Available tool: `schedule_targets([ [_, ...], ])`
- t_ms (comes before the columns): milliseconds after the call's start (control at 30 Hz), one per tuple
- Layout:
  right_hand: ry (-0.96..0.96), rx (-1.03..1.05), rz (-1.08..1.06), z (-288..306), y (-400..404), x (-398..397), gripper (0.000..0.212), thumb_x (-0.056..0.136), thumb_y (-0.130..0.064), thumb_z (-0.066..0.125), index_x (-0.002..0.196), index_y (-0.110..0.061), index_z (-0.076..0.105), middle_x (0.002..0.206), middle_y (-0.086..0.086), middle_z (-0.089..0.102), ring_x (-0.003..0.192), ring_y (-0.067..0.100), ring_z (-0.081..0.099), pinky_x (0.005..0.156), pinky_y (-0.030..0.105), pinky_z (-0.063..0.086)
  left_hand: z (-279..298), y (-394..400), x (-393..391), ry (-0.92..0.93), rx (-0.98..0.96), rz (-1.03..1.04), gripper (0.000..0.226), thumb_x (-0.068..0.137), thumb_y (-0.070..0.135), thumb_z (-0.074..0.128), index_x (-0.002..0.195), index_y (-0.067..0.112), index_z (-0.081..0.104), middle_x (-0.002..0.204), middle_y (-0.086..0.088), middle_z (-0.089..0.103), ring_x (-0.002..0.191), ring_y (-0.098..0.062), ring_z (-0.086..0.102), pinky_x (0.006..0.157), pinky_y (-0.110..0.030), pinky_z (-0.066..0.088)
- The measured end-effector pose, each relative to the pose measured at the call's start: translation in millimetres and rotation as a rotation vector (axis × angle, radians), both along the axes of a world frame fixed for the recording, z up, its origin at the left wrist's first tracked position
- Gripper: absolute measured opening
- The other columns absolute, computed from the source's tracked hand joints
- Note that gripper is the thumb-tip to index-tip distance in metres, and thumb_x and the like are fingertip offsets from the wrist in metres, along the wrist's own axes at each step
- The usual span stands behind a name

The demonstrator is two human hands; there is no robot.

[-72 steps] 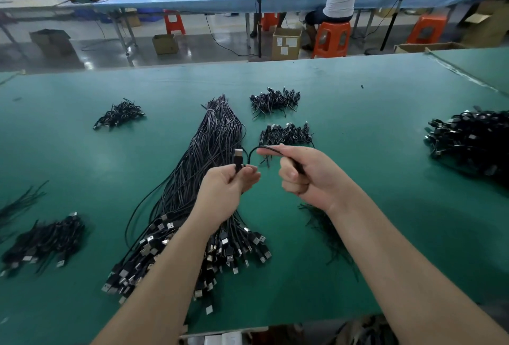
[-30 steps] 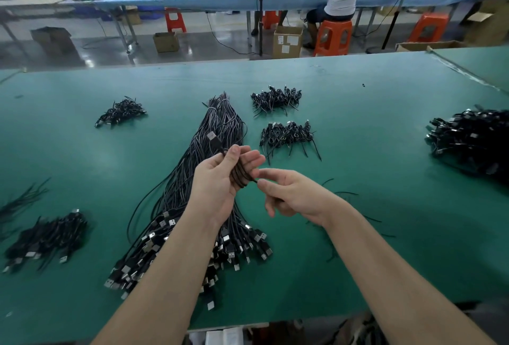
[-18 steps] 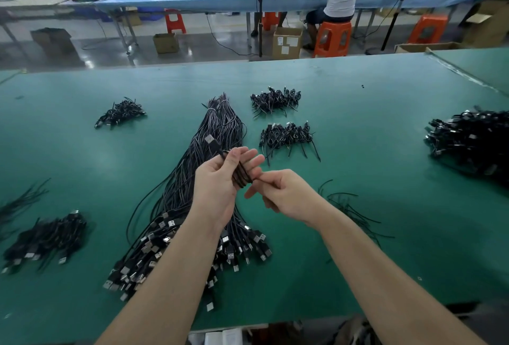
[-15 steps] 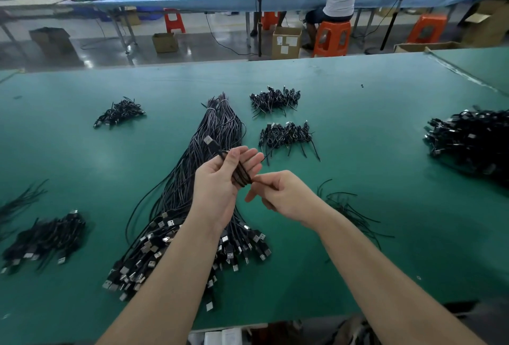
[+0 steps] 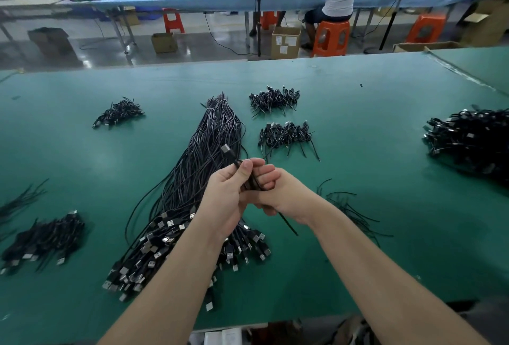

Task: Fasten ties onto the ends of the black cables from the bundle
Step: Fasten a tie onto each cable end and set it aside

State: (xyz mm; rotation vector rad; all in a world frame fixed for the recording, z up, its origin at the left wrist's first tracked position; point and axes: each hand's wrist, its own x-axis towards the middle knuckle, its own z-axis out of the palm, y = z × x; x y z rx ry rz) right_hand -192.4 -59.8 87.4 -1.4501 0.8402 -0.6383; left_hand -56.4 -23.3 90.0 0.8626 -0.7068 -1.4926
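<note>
Between both hands (image 5: 248, 193), coiled cable (image 5: 249, 182)

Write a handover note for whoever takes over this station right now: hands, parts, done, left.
Left hand: grips a folded black cable, its USB plug sticking up past the fingers.
Right hand: pinches a black tie at that cable; the tail hangs below the hand. Whether it is fastened cannot be told.
Main bundle: lies on the green table under the hands.
Loose ties: right of the right wrist.
Done: small piles of tied cables behind the hands.
Left: finish this tie, then work through the bundle.
</note>
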Motion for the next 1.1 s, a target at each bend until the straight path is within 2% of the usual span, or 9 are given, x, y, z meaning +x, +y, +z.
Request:
schedule_targets([
  [133,0.138,-0.012,-0.051,-4.9,-0.3,1.1,0.023,0.091,-0.018,0.074,0.105,-0.004,0.062,0.057,-0.006,0.044,0.048,0.010,0.036,0.044,0.023,0.033,0.4,-5.5,4.1,0.050,0.058,-0.071,0.026,0.091,0.019,0.059,0.100,-0.005,0.068,0.096,-0.023,0.073,0.084,-0.029,0.073,0.073,-0.033,0.061],
  [333,0.059,-0.093,0.025,2.2,-0.2,-2.4,0.017,0.102,-0.012,0.059,0.113,-0.024,0.057,0.053,-0.019,0.055,0.046,-0.003,0.047,0.046,0.011,0.037,4.1,-10.7,-0.4,-0.062,0.056,-0.086,0.028,0.097,0.020,0.057,0.084,0.004,0.075,0.091,-0.016,0.071,0.083,-0.021,0.069,0.088,-0.031,0.058],
  [433,0.052,-0.046,0.042,-0.6,0.3,-3.2,0.016,0.103,-0.011,0.056,0.117,-0.018,0.055,0.058,-0.010,0.044,0.050,0.008,0.036,0.046,0.021,0.031,8.5,-13.4,3.7,-0.122,0.094,-0.126,0.026,0.101,0.015,0.053,0.086,0.000,0.069,0.091,-0.016,0.070,0.085,-0.022,0.068,0.090,-0.033,0.057],
  [533,0.098,-0.032,0.043,-6.5,2.9,-3.6,0.023,0.104,-0.011,0.054,0.126,-0.015,0.054,0.061,-0.015,0.052,0.048,0.004,0.036,0.046,0.017,0.034,10.9,-14.6,11.7,-0.202,0.151,-0.185,0.023,0.100,0.014,0.055,0.090,-0.004,0.066,0.092,-0.021,0.067,0.093,-0.032,0.063,0.096,-0.041,0.051],
  [667,0.360,-0.218,-0.026,-12.9,1.4,-6.5,0.013,0.104,-0.019,0.055,0.100,-0.010,0.046,0.078,0.000,0.049,0.061,0.012,0.039,0.057,0.028,0.036,6.6,-10.3,13.8,-0.378,0.150,-0.236,0.029,0.104,0.016,0.053,0.094,-0.005,0.069,0.082,-0.012,0.069,0.093,-0.032,0.060,0.103,-0.042,0.049],
  [767,0.521,-0.294,-0.043,-17.9,0.0,-4.4,0.022,0.105,-0.027,0.051,0.096,-0.013,0.037,0.075,-0.001,0.045,0.061,0.013,0.039,0.058,0.030,0.033,4.1,-8.0,10.8,-0.553,0.154,-0.183,0.032,0.105,0.024,0.052,0.096,0.003,0.075,0.097,-0.011,0.077,0.101,-0.030,0.071,0.095,-0.042,0.058],
  [933,0.556,-0.208,-0.061,-18.2,-2.7,-6.8,0.026,0.108,-0.037,0.039,0.095,-0.015,0.042,0.079,0.003,0.046,0.064,0.015,0.040,0.059,0.034,0.038,-3.4,-12.1,22.1,-1.297,-0.001,0.170,0.048,0.093,0.056,0.061,0.118,0.016,0.071,0.092,0.003,0.068,0.083,-0.011,0.063,0.068,-0.025,0.046],
  [1033,0.509,-0.119,-0.029,-19.7,-2.6,-8.5,0.033,0.108,-0.040,0.037,0.115,-0.009,0.048,0.073,-0.001,0.046,0.057,0.012,0.038,0.052,0.031,0.037,-4.7,-13.9,25.6,-1.072,0.022,-0.035,0.071,0.078,0.071,0.062,0.129,0.021,0.064,0.079,0.005,0.058,0.067,-0.010,0.052,0.061,-0.027,0.040],
  [1100,0.468,-0.093,0.035,-19.6,1.7,-5.1,0.032,0.108,-0.037,0.037,0.134,-0.021,0.047,0.056,-0.012,0.050,0.046,0.009,0.034,0.042,0.026,0.033,-7.8,-12.8,21.6,-1.023,-0.026,-0.127,0.058,0.079,0.066,0.069,0.120,0.026,0.066,0.072,0.001,0.057,0.061,-0.015,0.051,0.060,-0.030,0.043],
])
